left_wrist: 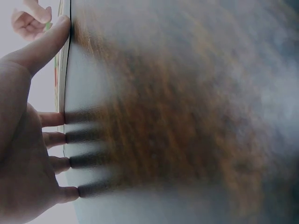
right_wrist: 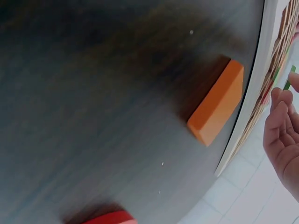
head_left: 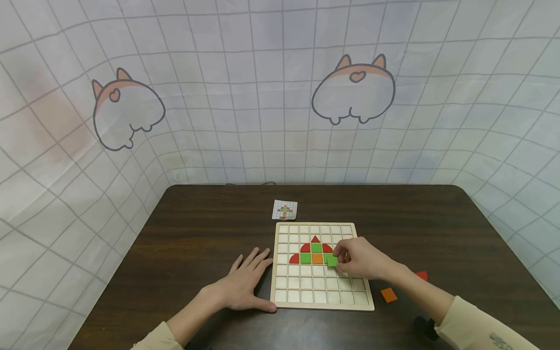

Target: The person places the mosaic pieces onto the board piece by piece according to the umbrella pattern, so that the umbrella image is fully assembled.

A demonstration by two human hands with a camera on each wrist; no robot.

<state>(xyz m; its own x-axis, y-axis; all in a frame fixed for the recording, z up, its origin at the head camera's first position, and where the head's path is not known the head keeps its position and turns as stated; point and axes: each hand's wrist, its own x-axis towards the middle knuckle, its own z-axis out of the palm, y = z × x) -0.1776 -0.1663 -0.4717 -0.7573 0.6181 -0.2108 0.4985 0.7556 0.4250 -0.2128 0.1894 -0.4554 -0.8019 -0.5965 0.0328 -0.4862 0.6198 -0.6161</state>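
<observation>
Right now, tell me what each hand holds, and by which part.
The right hand pinches a green piece by the side nearest that hand. The left hand holds nothing; it lies spread at the edge of the board.

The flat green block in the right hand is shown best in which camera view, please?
The head view, where the flat green block shows its broad face, pinched by the right hand; both wrist views show only a green sliver.

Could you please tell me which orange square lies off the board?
The loose orange square, right of the board; the other orange square sits on the board.
</observation>
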